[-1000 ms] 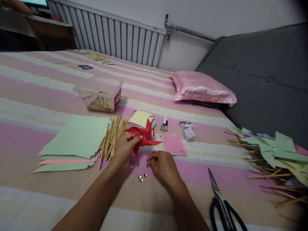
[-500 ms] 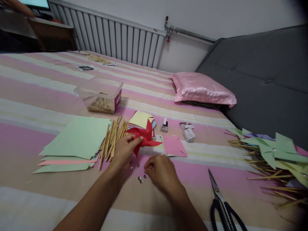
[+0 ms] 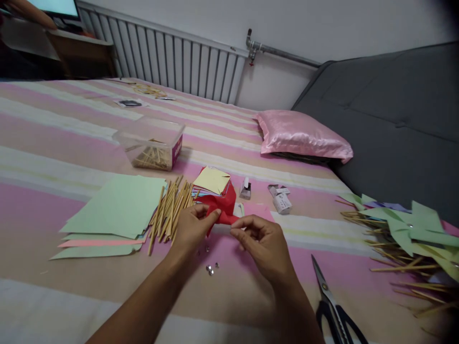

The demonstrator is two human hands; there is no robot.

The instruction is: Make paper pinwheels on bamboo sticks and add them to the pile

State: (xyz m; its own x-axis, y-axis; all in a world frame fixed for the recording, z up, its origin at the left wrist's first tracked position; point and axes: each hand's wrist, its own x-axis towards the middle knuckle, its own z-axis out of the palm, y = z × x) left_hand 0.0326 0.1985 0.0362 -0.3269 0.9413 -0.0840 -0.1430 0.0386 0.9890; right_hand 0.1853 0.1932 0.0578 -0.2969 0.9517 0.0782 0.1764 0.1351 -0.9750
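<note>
A red paper pinwheel (image 3: 224,205) with folded blades is pinched between the thumb and fingers of my left hand (image 3: 195,227). My right hand (image 3: 263,243) is closed in a pinch at the pinwheel's right tip; whatever sits between its fingertips is too small to make out. Below the hands, several small shiny thumbtacks (image 3: 210,271) lie on the striped bedsheet. Thin wooden sticks (image 3: 172,205) lie in a bundle left of my left hand. Behind the pinwheel is a stack of cut paper squares (image 3: 211,179), with a yellow one on top. Pink paper (image 3: 258,210) lies partly hidden behind my right hand.
Black-handled scissors (image 3: 324,286) lie at right. Finished pinwheels (image 3: 409,224) on sticks are piled at the far right. Green paper sheets (image 3: 114,205) lie at left, near a clear plastic box (image 3: 150,143) of sticks. Small boxes (image 3: 282,203) and a pink pillow (image 3: 304,134) are farther back.
My right hand has risen from beside the thumbtacks to the red pinwheel's right tip. The pinwheel has tilted and its blades look more bunched in my left hand.
</note>
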